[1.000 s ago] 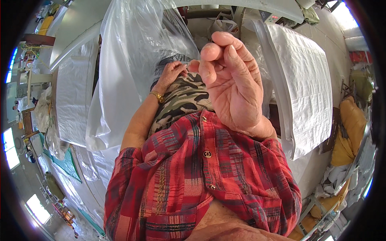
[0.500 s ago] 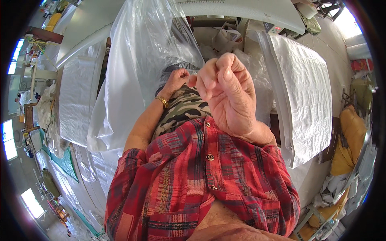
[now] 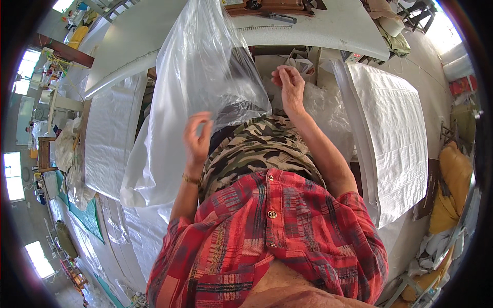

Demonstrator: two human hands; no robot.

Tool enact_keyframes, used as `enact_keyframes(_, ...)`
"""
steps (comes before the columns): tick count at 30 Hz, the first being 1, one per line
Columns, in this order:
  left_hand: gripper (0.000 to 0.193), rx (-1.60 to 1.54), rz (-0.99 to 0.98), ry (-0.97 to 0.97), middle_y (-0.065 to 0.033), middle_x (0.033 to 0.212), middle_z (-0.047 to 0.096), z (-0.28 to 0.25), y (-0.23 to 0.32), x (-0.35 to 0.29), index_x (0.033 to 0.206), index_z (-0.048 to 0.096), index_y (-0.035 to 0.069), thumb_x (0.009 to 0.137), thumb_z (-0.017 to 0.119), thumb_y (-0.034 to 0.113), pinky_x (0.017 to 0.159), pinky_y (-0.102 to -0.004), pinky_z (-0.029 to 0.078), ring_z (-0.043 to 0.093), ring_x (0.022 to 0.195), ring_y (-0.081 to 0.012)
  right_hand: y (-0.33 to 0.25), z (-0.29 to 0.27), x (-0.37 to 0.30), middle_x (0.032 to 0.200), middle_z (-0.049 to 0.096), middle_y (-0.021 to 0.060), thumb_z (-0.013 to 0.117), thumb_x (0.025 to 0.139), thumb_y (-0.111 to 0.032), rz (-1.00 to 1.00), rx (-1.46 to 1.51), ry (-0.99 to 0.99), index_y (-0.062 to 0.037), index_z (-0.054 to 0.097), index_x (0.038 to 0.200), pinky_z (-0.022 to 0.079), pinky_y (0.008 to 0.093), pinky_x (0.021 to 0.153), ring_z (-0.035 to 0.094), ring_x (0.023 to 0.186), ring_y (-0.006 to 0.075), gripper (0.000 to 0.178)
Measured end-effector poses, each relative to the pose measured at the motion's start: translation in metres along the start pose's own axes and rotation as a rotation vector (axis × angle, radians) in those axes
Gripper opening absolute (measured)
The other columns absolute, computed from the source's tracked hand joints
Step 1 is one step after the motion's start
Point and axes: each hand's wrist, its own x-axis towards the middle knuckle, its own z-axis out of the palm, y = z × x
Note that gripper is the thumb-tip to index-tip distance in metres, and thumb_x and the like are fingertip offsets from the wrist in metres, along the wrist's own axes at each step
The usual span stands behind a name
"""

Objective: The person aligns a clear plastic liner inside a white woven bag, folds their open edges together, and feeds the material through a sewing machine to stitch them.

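A large clear plastic sheet hangs in folds from the table edge down past the left side of my lap. My left hand is raised in front of it, thumb and fingers apart and slightly blurred, with nothing visible in them. Whether it touches the plastic cannot be made out. My right hand is lifted below the table edge, to the right of the plastic, its fingers curled together. What they hold, if anything, is too small to see.
A pale table with a ruler strip along its edge spans the front, bearing a dark-handled tool. Stacked white sheets lie at my right, and more white sheeting at my left. Crumpled clear plastic lies under the table.
My right hand has moved away from my chest, forward toward the table. My left hand has risen off my lap and come back toward me. More of the tabletop shows.
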Motion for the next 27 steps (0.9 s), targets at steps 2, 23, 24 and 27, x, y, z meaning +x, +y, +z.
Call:
enact_keyframes(2,0.037,0.374,0.157,0.215,-0.0189,0.13,0.054,-0.032,0.0,-0.02,0.119,0.054,-0.002,0.088,0.07,0.012,0.102,-0.0428,0.041,0.051,0.12,-0.0337,0.035,-0.017,0.023,0.083,0.07,0.0085,0.052,0.101,-0.015,-0.009,-0.13,0.009,0.0016,0.065,0.098,0.052,0.0267,0.069,0.065,0.076,0.0136,0.021)
enact_keyframes(23,0.132,0.996,-0.566,0.336,-0.024,0.161,-0.006,-0.056,-0.104,-0.118,0.157,0.0,0.008,0.066,0.082,0.058,0.113,-0.0647,0.01,-0.003,0.148,-0.0448,0.046,0.116,-0.015,0.102,0.068,0.0048,0.055,0.099,-0.029,0.472,0.124,-0.757,-0.0027,0.065,0.105,0.052,0.0283,0.083,0.062,0.095,0.0109,0.029)
enact_keyframes(24,0.131,1.03,-0.52,0.383,-0.024,0.161,-0.006,-0.062,-0.106,-0.121,0.157,0.0,0.009,0.067,0.082,0.058,0.113,-0.0649,0.01,-0.004,0.149,-0.0447,0.056,0.107,-0.002,0.103,0.067,0.0057,0.056,0.098,-0.028,0.432,0.064,-0.593,-0.0023,0.065,0.105,0.052,0.0288,0.082,0.062,0.096,0.0115,0.028)
enact_keyframes(27,0.13,1.084,-0.584,0.511,-0.0226,0.162,-0.006,-0.085,-0.113,-0.132,0.157,0.0,0.011,0.067,0.08,0.061,0.113,-0.0664,0.01,-0.003,0.149,-0.0445,0.085,0.09,0.027,0.099,0.067,0.006,0.06,0.096,-0.028,0.217,-0.189,-0.335,-0.001,0.063,0.105,0.053,0.0301,0.079,0.063,0.094,0.0134,0.028)
